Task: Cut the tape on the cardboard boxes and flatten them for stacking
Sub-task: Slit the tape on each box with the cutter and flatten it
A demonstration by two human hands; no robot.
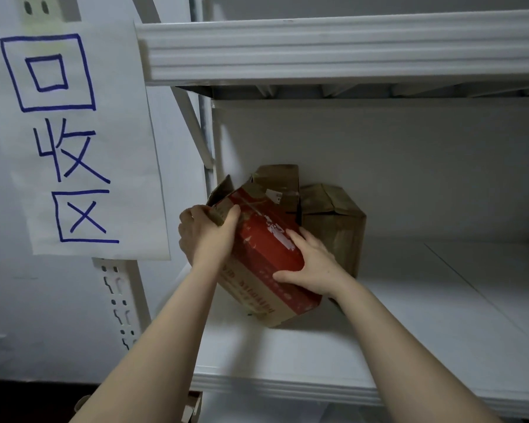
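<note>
Fig. We see the red box (263, 248) tilted near the left rear corner of the shelf (409, 346), beside a brown box (333, 221). The left hand (206, 236) grasps its upper flap, and the right hand (312, 267) presses straight-fingered on its side.

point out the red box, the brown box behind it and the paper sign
red box (266, 239): head view, red top face
brown box (339, 230): head view, side wall
paper sign (74, 141): head view, sheet middle
</note>
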